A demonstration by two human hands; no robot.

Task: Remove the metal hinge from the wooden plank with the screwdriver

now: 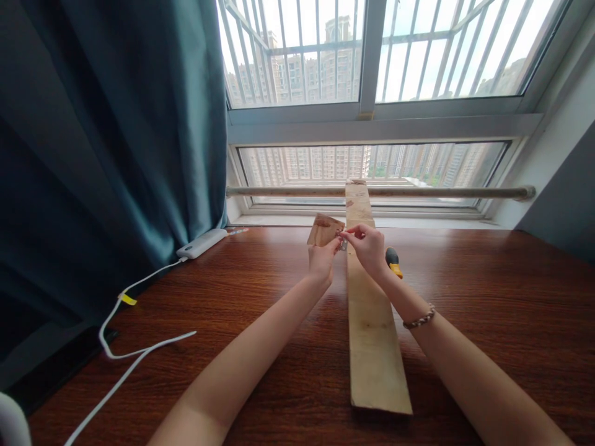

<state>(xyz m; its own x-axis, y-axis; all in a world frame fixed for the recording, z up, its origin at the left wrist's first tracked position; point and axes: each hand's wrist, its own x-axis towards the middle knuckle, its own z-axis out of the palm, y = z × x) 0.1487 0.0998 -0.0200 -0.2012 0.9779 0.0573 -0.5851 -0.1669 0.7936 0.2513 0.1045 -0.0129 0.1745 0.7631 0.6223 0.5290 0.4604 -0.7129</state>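
Closely paired over a wood-grain tabletop (242, 285), the left hand (320, 260) grips a small wooden block (324, 229), fingers closed; the right hand (367, 246) pinches thumb to forefinger beside a small metal piece (344, 246), anything between them too small to tell; below it lies a wooden plank (374, 347), a black-and-yellow tool handle (393, 260) just rightward.

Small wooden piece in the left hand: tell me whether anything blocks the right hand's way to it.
Nothing visible does: the right hand has its fingers close to the right edge of the small wooden piece, beside the left hand.
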